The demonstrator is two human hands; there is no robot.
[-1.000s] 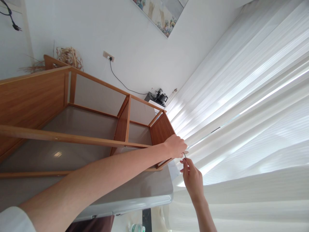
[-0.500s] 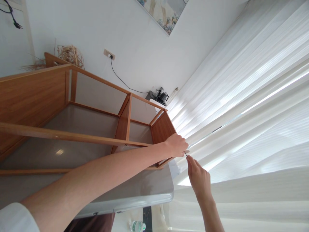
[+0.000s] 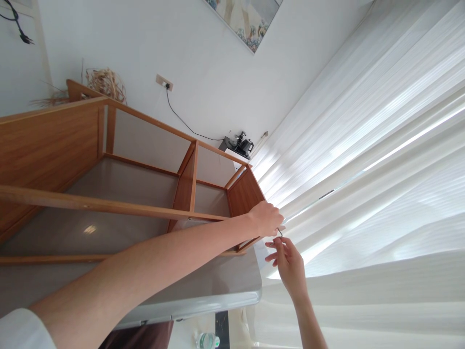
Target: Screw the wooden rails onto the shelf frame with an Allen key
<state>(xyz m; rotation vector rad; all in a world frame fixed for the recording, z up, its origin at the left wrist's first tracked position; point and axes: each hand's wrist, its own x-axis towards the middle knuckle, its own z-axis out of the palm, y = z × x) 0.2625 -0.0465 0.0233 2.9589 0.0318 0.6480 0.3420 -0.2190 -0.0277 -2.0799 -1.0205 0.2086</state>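
Observation:
A wooden shelf frame [image 3: 134, 207] lies across the grey table [image 3: 203, 278], with its end panel [image 3: 247, 190] at the right. My left hand [image 3: 266, 218] is closed around the near right corner of that frame; its fingertips are partly hidden. Just below it, my right hand [image 3: 290, 265] pinches a small bent hex key [image 3: 280, 233] between thumb and forefinger, the other fingers spread. The key's upper end meets the frame's corner beside my left fingers. Whether it sits in a screw I cannot tell.
White curtains [image 3: 381, 194] hang close on the right. Behind the frame, a black kettle [image 3: 246, 146] stands on a small stand, with a cable running to a wall socket [image 3: 164, 82]. Dried stalks [image 3: 107, 85] lie at the back left. A plastic bottle [image 3: 207, 340] stands below the table edge.
My right hand has shifted slightly left and turned, its fingers now spread toward the frame, and the hex key's angle has changed. My left hand stays on the corner.

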